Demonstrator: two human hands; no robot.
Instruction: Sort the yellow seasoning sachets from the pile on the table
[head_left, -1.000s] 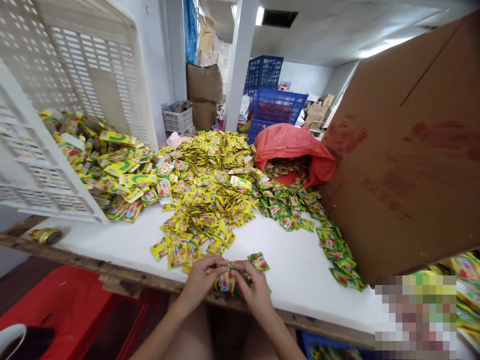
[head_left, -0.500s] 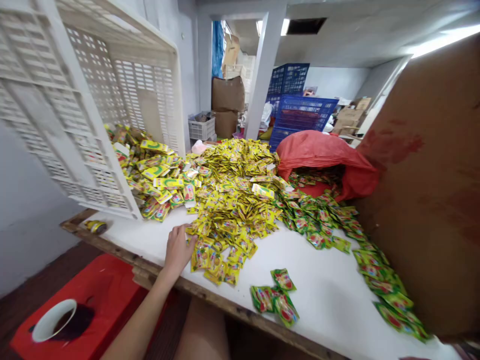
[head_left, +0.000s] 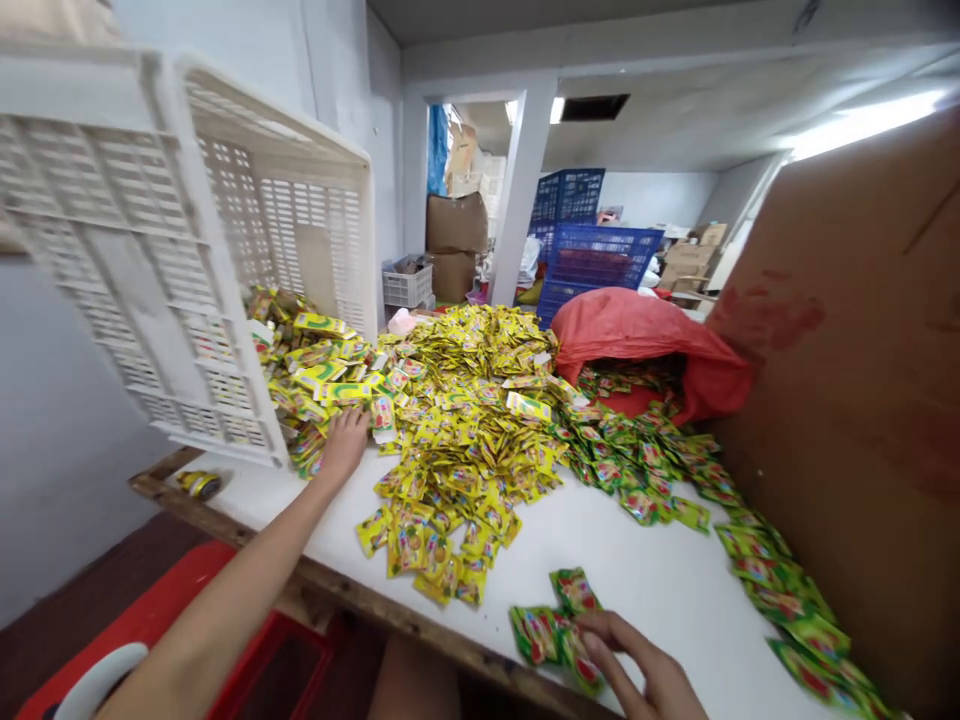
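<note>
At ten o'clock on the white surface (head_left: 637,565), by the mouth of a tipped white crate (head_left: 142,290), the left hand (head_left: 346,442) lies at the edge of a heap of small boxes (head_left: 322,373). One flat box (head_left: 343,391) sits at twelve o'clock, just past its fingertips, long axis running nine to three; a second box (head_left: 383,416) is just beside them at two o'clock, lengthwise nearer twelve to six. The left hand is much the nearer to both; its fingers are half stretched, and I cannot tell whether they grip anything. Well apart, at five o'clock, the right hand (head_left: 587,630) has thumb and forefinger bent close over a cluster of green packets (head_left: 536,635), toward ten o'clock from it; whether they pinch one is unclear. Counted: three packets in that cluster, one crate, one red sack (head_left: 645,322) at one o'clock; the heaped boxes and the yellow packets (head_left: 465,450) mid-surface are too many to count.
</note>
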